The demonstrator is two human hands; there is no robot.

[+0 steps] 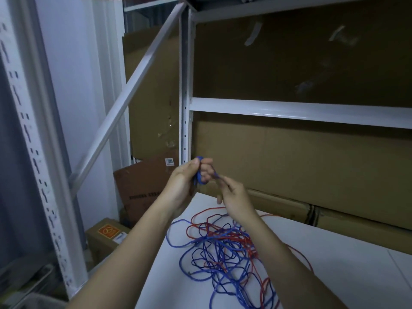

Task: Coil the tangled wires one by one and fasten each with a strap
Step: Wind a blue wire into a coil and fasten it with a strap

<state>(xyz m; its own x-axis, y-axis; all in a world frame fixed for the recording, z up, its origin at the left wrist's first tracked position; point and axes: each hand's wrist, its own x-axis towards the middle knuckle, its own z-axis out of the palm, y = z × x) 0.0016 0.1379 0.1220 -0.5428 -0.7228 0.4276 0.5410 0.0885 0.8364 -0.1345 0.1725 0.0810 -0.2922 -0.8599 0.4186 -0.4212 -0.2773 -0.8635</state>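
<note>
I hold both hands raised above the white desk, in front of the white shelf post, which serves as the landmark here.

1. Left hand: it sits just below and in front of the foot of the post. Its grip is closed, thumb and curled fingers wrapped round a small blue coil of wire. A loop of the coil shows above the thumb and another below the fingers.

2. Right hand: it sits just right of the left hand, lower right of the post. Its thumb and forefinger pinch a strand of the blue wire that runs from the coil; the other fingers curl loosely. The strand is blurred, so I cannot tell where it leads beyond the pinch.

3. Wire tangle: the loose blue and red wires lie heaped on the desk, below the post and under both forearms. The 2 colours are interlaced. A red wire trails out of the heap to the right across the desk.

4. Surroundings: large cardboard sheets stand behind the desk, right of the post. A brown cardboard box leans lower left of the post, and a smaller box with an orange label sits below it.
</note>
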